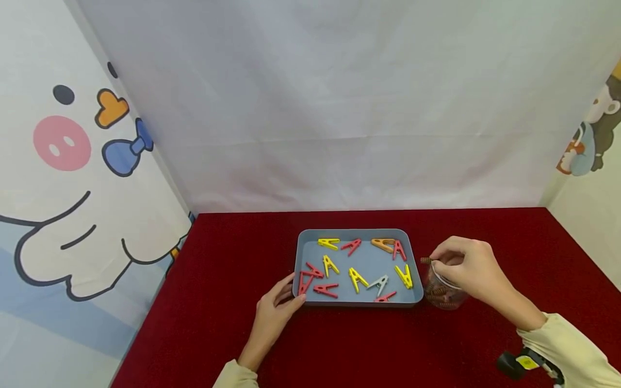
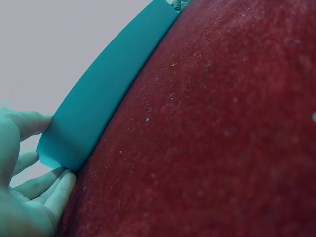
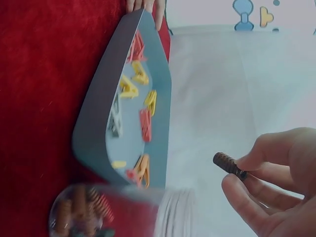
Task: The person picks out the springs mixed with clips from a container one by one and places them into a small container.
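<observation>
A shallow blue-grey tray [image 1: 353, 304] holds several plastic clothespins, yellow, red, orange and grey. My left hand [image 1: 274, 312] grips its near left corner, thumb at the rim; in the left wrist view the fingers [image 2: 59, 195] reach low around the corner. Just right of the tray, my right hand [image 1: 468, 267] is over the mouth of a clear jar [image 1: 446, 303]. Between thumb and fingertips it pinches a small brown ribbed cylinder [image 3: 227, 163]. More ribbed pieces [image 3: 81, 207] lie inside the jar, some of them reddish.
A dark red cloth [image 1: 233, 253] covers the table. Behind it hangs a white curtain [image 1: 339, 108], with a cartoon-printed panel [image 1: 63, 215] on the left. A dark wrist device [image 1: 531, 364] sits at my right sleeve.
</observation>
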`<state>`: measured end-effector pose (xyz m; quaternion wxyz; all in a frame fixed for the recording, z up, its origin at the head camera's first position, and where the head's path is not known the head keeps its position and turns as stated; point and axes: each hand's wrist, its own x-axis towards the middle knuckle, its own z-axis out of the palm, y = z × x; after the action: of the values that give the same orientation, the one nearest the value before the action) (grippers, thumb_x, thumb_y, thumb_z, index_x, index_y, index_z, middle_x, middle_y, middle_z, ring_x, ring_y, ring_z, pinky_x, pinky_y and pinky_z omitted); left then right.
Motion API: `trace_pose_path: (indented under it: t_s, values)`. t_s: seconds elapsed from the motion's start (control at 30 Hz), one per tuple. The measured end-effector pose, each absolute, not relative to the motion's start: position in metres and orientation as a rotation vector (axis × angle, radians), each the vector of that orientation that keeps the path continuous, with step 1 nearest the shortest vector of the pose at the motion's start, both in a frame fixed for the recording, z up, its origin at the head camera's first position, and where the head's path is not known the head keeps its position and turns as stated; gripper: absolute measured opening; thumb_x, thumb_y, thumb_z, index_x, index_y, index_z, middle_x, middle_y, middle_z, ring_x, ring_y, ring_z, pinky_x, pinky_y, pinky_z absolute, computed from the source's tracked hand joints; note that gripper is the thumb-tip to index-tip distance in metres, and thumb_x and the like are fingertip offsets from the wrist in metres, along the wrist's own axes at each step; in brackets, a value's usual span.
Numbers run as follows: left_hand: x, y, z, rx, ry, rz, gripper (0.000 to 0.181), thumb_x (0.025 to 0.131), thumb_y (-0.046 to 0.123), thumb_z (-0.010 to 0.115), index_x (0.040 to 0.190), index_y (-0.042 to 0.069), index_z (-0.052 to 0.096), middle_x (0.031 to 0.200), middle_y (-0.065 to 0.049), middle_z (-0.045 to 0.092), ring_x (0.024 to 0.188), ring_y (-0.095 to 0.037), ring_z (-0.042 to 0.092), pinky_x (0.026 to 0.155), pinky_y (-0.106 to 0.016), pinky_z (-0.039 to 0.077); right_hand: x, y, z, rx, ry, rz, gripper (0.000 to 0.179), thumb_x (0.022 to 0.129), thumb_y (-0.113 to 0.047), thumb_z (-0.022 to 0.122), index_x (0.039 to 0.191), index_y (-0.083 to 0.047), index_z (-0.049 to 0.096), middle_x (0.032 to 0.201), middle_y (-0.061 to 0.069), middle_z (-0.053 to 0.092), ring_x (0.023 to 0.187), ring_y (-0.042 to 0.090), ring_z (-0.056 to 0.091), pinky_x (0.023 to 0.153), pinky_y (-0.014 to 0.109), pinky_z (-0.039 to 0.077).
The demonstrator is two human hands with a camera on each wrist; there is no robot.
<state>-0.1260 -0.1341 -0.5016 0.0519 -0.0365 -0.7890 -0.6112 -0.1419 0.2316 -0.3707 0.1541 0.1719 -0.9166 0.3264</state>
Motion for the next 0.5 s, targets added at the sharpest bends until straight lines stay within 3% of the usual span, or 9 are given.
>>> trace_pose_path:
  t_s: [0.5]
  values:
    - [-0.133, -0.144, -0.499, -0.018, -2.473, -1.867, 0.057, 0.074, 0.032, 0.070, 0.127, 0.025, 0.048, 0.116, -0.007, 0.054, 0.104, -0.022, 0.052, 0.077, -0.034, 0.047, -0.149, 0.260, -0.397, 0.401, -2.585, 0.876, 0.013, 0.067, 0.000, 0.071, 0.073, -0.010, 0.067, 0.061, -0.003, 0.059, 0.050, 0.005, 0.052, 0.045, 0.016, 0.041]
